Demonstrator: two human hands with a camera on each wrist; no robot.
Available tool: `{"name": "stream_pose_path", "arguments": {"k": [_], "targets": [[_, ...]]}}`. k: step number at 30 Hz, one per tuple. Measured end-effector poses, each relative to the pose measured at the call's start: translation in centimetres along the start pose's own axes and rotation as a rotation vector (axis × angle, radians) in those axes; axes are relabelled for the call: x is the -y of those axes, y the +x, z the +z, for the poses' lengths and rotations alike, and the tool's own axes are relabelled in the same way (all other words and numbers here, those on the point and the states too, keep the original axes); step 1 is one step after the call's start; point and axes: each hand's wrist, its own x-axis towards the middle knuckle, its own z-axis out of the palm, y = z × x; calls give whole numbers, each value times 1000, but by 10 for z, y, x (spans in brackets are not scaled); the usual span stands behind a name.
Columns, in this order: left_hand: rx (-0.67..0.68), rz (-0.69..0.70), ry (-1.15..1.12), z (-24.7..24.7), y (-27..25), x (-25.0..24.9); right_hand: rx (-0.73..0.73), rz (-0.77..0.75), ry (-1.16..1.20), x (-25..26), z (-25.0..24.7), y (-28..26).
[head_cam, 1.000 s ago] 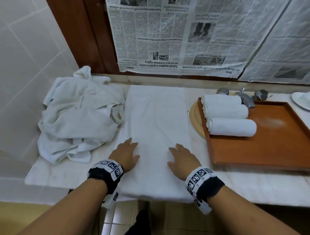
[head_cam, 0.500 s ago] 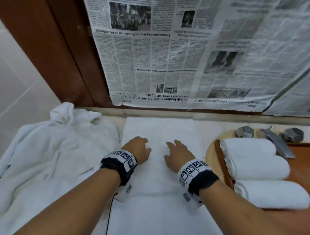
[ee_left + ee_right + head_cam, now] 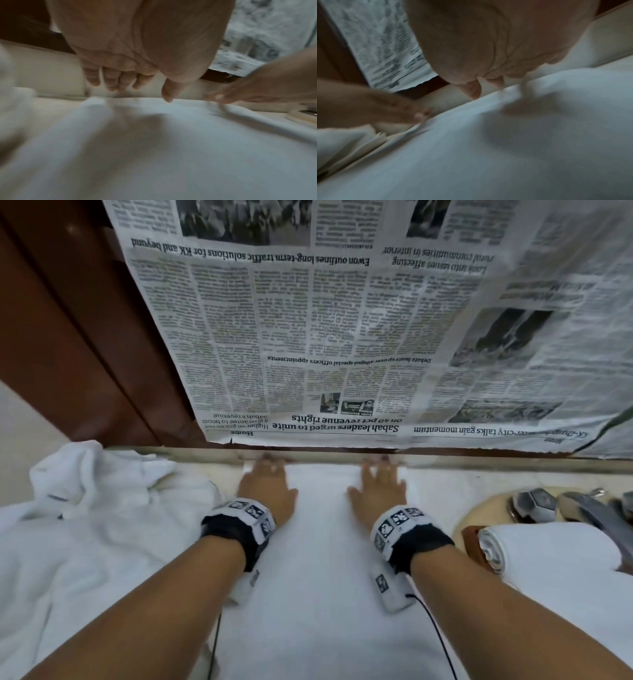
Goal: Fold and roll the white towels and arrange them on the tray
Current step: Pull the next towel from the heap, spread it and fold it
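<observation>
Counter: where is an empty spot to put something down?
Bare counter shows between the flat towel and the basin rim. A thinner strip lies between the towel pile and that towel. Crowded on the right: rolled towel, tap.

Flat towel (image 3: pixel 318 604): lying along the middle of the counter (image 3: pixel 442 477), its far edge reaching almost to the wall.
Left hand (image 3: pixel 265 487): resting on the flat towel's far left corner.
Right hand (image 3: pixel 378 491): resting on its far right corner.
Towel heap (image 3: pixel 89 529): sitting left of the flat towel, touching it.
Rolled towel (image 3: pixel 548 556): lying to the right, on the tray (image 3: pixel 474 542).
Faucet (image 3: pixel 582 508): standing behind the rolled towel.
Newspaper (image 3: pixel 342 330): hanging on the wall behind the counter.
</observation>
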Motion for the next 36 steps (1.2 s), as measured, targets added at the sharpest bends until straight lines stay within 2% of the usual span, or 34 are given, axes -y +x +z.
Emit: {"name": "stream_pose_path", "arguments": {"k": [2,3,7,9,10,11,13,15,16,17,20,22,23,25,27,28,29,33,34,36], "targets": [[122,174,28,9,2,-17,61,-129,-11,10,10,1],[184,193,49,15,3,-16,77,-131,-13,6,15,2],[166,-21,23,20,6,24,44,128,72,-36,10,9],[170,-98,-3,9,5,28,29,258,76,-46,0,10],[149,-113,-24,4,4,22,-3,277,80,-42,-5,7],[110,-97,-47,-1,3,11,-50,236,69,-34,-7,3],[80,70,-70,1,-4,-15,-73,1,34,-11,-5,-7],[163,214,9,15,-7,-23,43,-214,-31,1,8,-14],[193,197,71,21,-7,-15,99,-221,-67,-4,13,-14],[208,131,101,24,-5,-1,124,-157,-79,-15,15,-11],[213,-169,25,15,-1,43,110,161,-35,-53,4,-4],[171,-225,-25,5,-1,44,63,227,-34,-53,-6,-10],[134,-170,-29,2,-3,30,19,184,-48,-42,-8,-15],[117,36,-20,6,-11,-8,-1,-4,-46,-9,-3,-25],[215,187,3,18,-22,-31,101,-169,-39,11,16,-36],[250,197,32,25,-24,-28,155,-194,-62,9,25,-38],[261,156,48,27,-25,-16,180,-168,-85,-1,29,-37],[233,-157,45,22,-22,42,129,152,9,-44,9,-29],[212,-176,27,19,-23,41,98,166,31,-43,3,-31],[130,-70,-7,13,-31,14,36,43,39,-21,1,-40]]}}
